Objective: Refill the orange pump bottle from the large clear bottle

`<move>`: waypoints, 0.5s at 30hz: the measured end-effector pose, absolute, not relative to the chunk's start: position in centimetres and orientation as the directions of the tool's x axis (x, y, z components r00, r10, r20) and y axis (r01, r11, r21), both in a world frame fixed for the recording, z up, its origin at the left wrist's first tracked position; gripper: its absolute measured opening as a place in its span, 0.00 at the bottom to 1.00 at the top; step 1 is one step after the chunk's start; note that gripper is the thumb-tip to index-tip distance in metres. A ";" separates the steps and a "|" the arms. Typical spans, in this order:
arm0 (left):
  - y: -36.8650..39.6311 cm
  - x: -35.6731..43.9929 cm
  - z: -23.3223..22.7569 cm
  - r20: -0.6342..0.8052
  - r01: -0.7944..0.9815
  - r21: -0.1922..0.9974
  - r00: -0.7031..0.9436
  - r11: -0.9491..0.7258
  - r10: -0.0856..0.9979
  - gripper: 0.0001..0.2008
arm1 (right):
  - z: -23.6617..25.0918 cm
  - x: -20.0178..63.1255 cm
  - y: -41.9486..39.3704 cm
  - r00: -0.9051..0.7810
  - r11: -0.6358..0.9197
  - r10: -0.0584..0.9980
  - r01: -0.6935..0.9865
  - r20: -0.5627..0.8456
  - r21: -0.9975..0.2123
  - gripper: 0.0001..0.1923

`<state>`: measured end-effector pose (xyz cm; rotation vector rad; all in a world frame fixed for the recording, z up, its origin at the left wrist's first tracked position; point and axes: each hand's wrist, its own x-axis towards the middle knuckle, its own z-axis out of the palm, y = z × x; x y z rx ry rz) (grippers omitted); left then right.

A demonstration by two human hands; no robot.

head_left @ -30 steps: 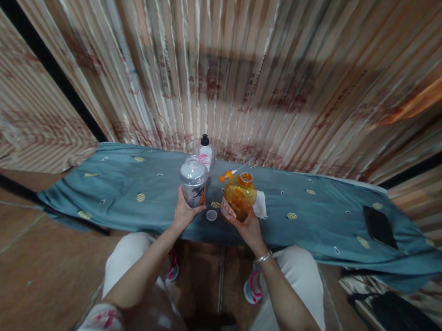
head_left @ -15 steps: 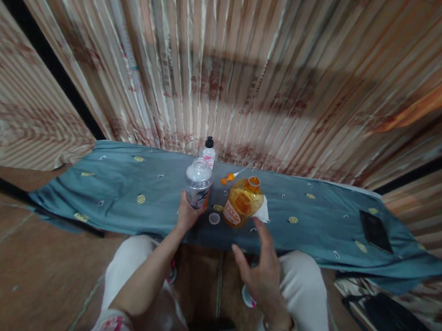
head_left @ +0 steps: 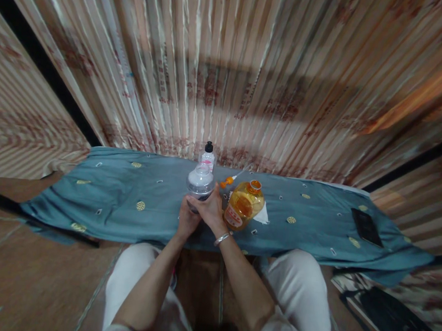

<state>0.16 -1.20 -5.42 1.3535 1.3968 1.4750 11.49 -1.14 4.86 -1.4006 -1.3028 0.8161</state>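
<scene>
A clear plastic bottle (head_left: 201, 179) without a cap stands upright between my hands. My left hand (head_left: 188, 217) is closed round its left side, low down. My right hand (head_left: 211, 206) wraps it from the right, thumb across the front. Just right of my right hand stands a large amber bottle (head_left: 245, 203), its mouth uncovered and liquid inside. Behind it lies an orange pump top (head_left: 228, 181) with a thin tube. A white bottle with a black cap (head_left: 208, 157) stands behind the clear bottle.
A green patterned cloth (head_left: 120, 199) covers the narrow table. White paper (head_left: 263, 215) lies beside the amber bottle, and a dark phone (head_left: 366, 227) rests at the right. A pleated curtain (head_left: 226, 85) hangs behind. A black bag (head_left: 388, 318) is on the floor at lower right.
My right hand has moved left from in front of the amber bottle and closed on the clear bottle, which my left hand was holding. The small white cap is now hidden.
</scene>
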 end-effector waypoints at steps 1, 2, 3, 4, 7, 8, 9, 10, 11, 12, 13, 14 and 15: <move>-1.3 0.0 -5.3 0.202 0.168 0.972 -0.235 -0.165 0.951 0.31 | 4.8 11.4 -1.1 0.196 0.098 0.968 0.290 0.159 -0.952 0.60; -1.4 -0.2 -5.2 0.178 0.161 0.977 -0.246 -0.141 0.953 0.32 | 4.8 11.4 -1.2 0.205 0.103 0.964 0.298 0.169 -0.949 0.57; -1.6 -0.4 -5.1 0.156 0.151 0.981 -0.253 -0.121 0.955 0.34 | 4.9 11.4 -1.4 0.212 0.108 0.961 0.310 0.179 -0.945 0.54; -1.8 -0.6 -4.9 0.142 0.141 0.984 -0.256 -0.108 0.956 0.36 | 5.0 11.5 -1.6 0.219 0.109 0.958 0.322 0.186 -0.940 0.52; -2.8 -1.6 -4.3 0.117 0.097 0.991 -0.256 -0.095 0.959 0.47 | 5.8 11.8 -2.6 0.233 0.104 0.954 0.339 0.191 -0.935 0.48; -3.2 -2.0 -4.0 0.104 0.054 0.994 -0.248 -0.094 0.963 0.53 | 6.3 11.9 -2.9 0.233 0.110 0.953 0.334 0.195 -0.936 0.47; -3.6 -2.4 -3.8 0.085 -0.009 0.996 -0.232 -0.090 0.969 0.58 | 6.8 12.0 -3.3 0.231 0.121 0.952 0.325 0.203 -0.938 0.46; -4.0 -2.7 -3.5 0.044 -0.125 0.990 -0.204 -0.071 0.978 0.61 | 7.4 12.1 -3.6 0.229 0.136 0.950 0.313 0.214 -0.940 0.45; -4.5 -3.0 -3.2 0.017 -0.194 0.979 -0.181 -0.053 0.983 0.61 | 7.9 12.2 -4.0 0.229 0.151 0.947 0.301 0.225 -0.942 0.43; -4.9 -3.1 -2.9 -0.005 -0.238 0.971 -0.164 -0.034 0.986 0.58 | 8.5 12.3 -4.4 0.227 0.165 0.945 0.288 0.235 -0.943 0.42; -5.4 -3.0 -2.7 -0.027 -0.267 0.964 -0.155 -0.016 0.988 0.54 | 9.0 12.4 -4.7 0.223 0.178 0.944 0.277 0.243 -0.944 0.41; -5.9 -2.8 -2.4 -0.060 -0.304 0.953 -0.136 0.016 0.989 0.51 | 9.5 12.4 -5.1 0.215 0.190 0.944 0.265 0.250 -0.945 0.41; -6.3 -2.5 -2.1 -0.132 -0.392 0.916 -0.088 0.087 0.987 0.49 | 9.9 12.5 -5.5 0.204 0.199 0.945 0.255 0.254 -0.946 0.41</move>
